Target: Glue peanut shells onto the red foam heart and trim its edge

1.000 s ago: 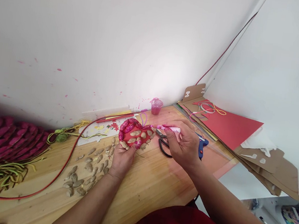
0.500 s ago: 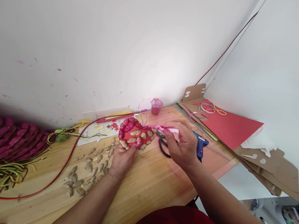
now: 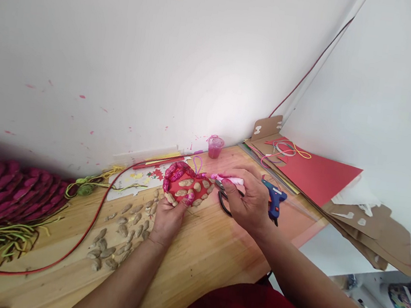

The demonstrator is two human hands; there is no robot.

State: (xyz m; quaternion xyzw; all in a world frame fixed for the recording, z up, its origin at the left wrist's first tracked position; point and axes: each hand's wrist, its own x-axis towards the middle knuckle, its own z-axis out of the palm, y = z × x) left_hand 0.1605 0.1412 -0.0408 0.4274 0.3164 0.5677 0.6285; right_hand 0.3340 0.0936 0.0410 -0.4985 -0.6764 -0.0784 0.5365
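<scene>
My left hand (image 3: pixel 169 218) grips a red heart-shaped card (image 3: pixel 174 189) from below, its pink-stained thumb over the front. Unshelled peanuts (image 3: pixel 182 193) are stuck on the card; those along the upper left edge are painted dark pink, the others are bare tan. A purple loop (image 3: pixel 197 164) rises from the top. Between the fingers of my right hand (image 3: pixel 247 200) is a paintbrush (image 3: pixel 235 180) with a pale, pink-smeared handle. Its pink tip points left at the card's upper right edge; I cannot tell whether it touches. Black-handled scissors (image 3: pixel 226 205) lie beneath my right hand.
A cup of pink paint (image 3: pixel 215 148) stands by the wall. Loose peanuts (image 3: pixel 119 233) lie left of my arm. A red cable (image 3: pixel 96 213) crosses the table. A blue glue gun (image 3: pixel 275 198) and red card sheets (image 3: pixel 319 176) are right; dark-pink painted pieces (image 3: pixel 11 194) are left.
My right hand has shifted slightly left with the paintbrush, bringing its tip closer to the card's upper right edge. My left hand and the card have hardly moved.
</scene>
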